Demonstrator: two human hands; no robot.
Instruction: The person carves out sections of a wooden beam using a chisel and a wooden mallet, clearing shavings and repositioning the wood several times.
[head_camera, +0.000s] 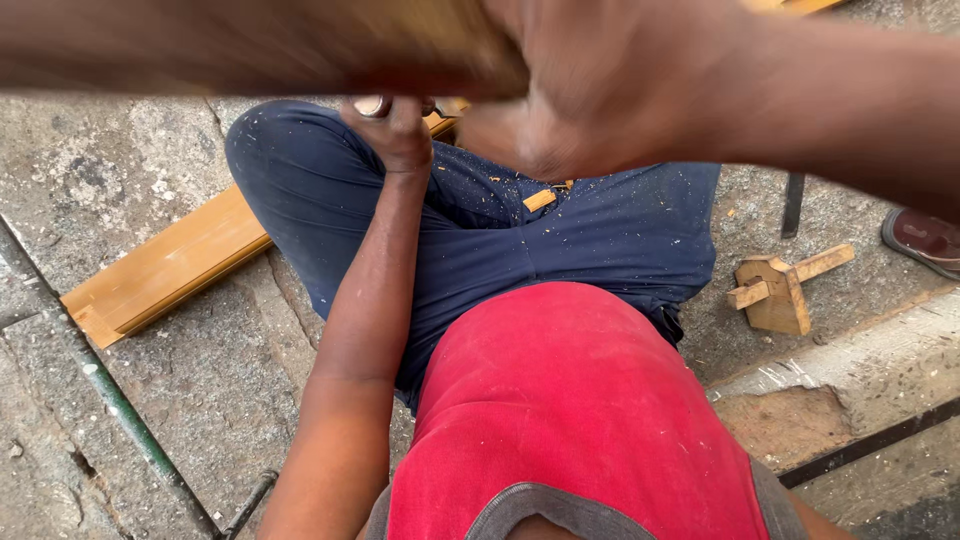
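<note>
While the right hand (560, 90) closes around a blurred wooden piece (250, 45) held up near the camera, the left hand's (395, 130) grip pinches a small metal-tipped tool (372, 104) beneath it. Shavings on the navy trousers (600, 230) suggest cutting is well underway (the finish is too blurred to judge).
</note>
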